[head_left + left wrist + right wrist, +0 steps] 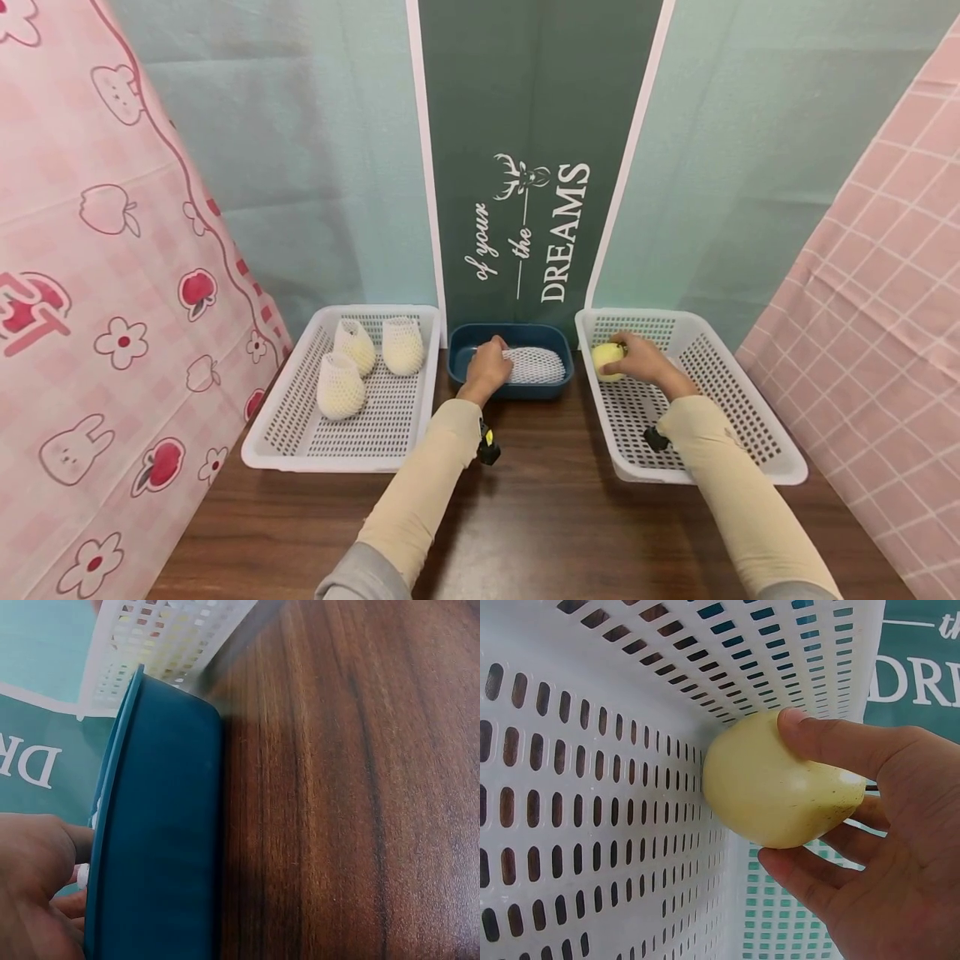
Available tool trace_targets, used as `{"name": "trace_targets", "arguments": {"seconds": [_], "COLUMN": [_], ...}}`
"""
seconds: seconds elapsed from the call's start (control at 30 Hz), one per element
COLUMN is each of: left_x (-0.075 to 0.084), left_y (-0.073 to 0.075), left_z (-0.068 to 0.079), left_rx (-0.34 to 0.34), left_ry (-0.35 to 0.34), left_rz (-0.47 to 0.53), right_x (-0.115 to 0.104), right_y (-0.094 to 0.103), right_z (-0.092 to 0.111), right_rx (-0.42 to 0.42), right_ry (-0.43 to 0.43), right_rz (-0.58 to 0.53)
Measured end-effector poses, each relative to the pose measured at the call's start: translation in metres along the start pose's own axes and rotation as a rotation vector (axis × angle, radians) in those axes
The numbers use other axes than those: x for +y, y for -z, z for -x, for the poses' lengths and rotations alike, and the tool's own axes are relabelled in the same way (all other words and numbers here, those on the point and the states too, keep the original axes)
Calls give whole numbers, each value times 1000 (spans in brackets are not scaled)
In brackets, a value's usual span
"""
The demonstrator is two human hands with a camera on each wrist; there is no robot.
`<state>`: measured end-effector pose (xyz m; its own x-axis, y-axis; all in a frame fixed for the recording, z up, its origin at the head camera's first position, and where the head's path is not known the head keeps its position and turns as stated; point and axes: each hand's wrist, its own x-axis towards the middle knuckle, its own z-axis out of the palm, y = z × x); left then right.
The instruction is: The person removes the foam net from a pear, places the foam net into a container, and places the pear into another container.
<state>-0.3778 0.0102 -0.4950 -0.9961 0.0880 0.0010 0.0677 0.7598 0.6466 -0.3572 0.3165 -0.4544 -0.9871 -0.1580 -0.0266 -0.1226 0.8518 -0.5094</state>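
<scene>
In the right wrist view my right hand [877, 802] grips a yellow pear [757, 780], thumb on one side and fingers on the other. The pear sits by the inner wall of the right white basket [750, 408], its stem toward my palm. My left hand [489, 368] reaches into the blue bin [551, 390] and pinches the end of a white foam net sleeve [536, 365] lying flat in it. The left wrist view shows a bit of white between those fingers, mostly hidden behind the bin's wall.
Several pears in foam nets [341, 387] stand in the left white basket [337, 462]. The blue bin is between the two baskets on the brown wooden table [517, 517]. A green and teal cloth [540, 100] hangs behind, with pink cloths at both sides.
</scene>
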Motion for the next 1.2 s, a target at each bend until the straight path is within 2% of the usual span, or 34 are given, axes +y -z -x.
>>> {"name": "trace_targets", "arguments": {"seconds": [0.07, 0.1, 0.3, 0.37, 0.4, 0.6, 0.63, 0.9, 1.2], "left_x": [3, 7, 15, 15, 7, 5, 13, 15, 18], "left_y": [2, 8, 11, 10, 3, 0, 7, 7, 14], "left_z": [6, 12, 22, 22, 16, 14, 20, 18, 23], "left_rx": [3, -11, -16, -18, -7, -6, -14, 68, 58], "left_ry": [-2, 9, 31, 32, 14, -7, 5, -39, -61], "left_rz": [-19, -9, -25, -41, -49, -102, -111, -147, -137], "right_x": [0, 0, 2, 3, 4, 4, 4, -1, -6], "right_y": [0, 0, 0, -2, -2, -4, -3, 9, 15], "right_z": [0, -1, -2, -3, -3, -3, -3, 4, 12], "right_rx": [-3, -4, -22, -31, -34, -70, -77, -62, -32], "right_ry": [4, 6, 12, 4, -2, -21, -18, 7, 35], "right_rz": [7, 12, 35, 35, 35, 26, 24, 26, -26]}}
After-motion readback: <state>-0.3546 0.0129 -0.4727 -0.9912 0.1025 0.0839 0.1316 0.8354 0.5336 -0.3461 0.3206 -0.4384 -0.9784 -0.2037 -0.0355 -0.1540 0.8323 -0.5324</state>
